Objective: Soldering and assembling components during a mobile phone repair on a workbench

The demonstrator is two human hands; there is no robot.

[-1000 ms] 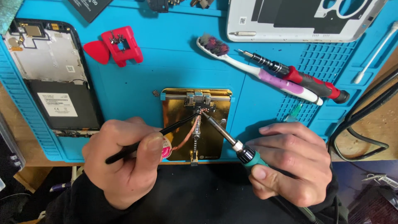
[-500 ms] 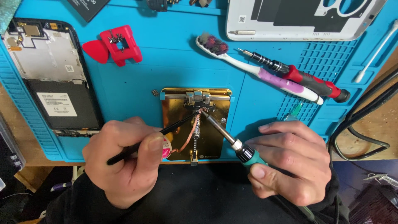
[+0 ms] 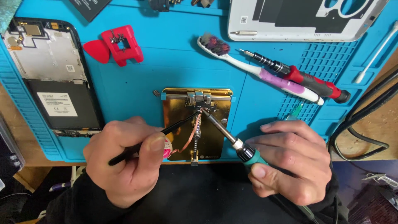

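Observation:
A gold board holder (image 3: pixel 178 107) lies on the blue work mat (image 3: pixel 166 66), with a small part clamped at its top (image 3: pixel 200 99). My left hand (image 3: pixel 124 164) grips black tweezers (image 3: pixel 182 123) whose tips reach the clamped part, where a copper braid (image 3: pixel 194 135) runs down toward a pink spool by my thumb. My right hand (image 3: pixel 290 159) holds a soldering iron (image 3: pixel 226 135) with a teal grip. Its tip touches the same spot just under the clamp.
An opened phone (image 3: pixel 52 79) lies at the left. A red pick and red clip (image 3: pixel 114 45) sit behind the holder. A toothbrush (image 3: pixel 257 70) and red screwdriver (image 3: pixel 302 79) lie at the right, a white phone frame (image 3: pixel 302 20) behind them. Black cables (image 3: pixel 365 120) run at right.

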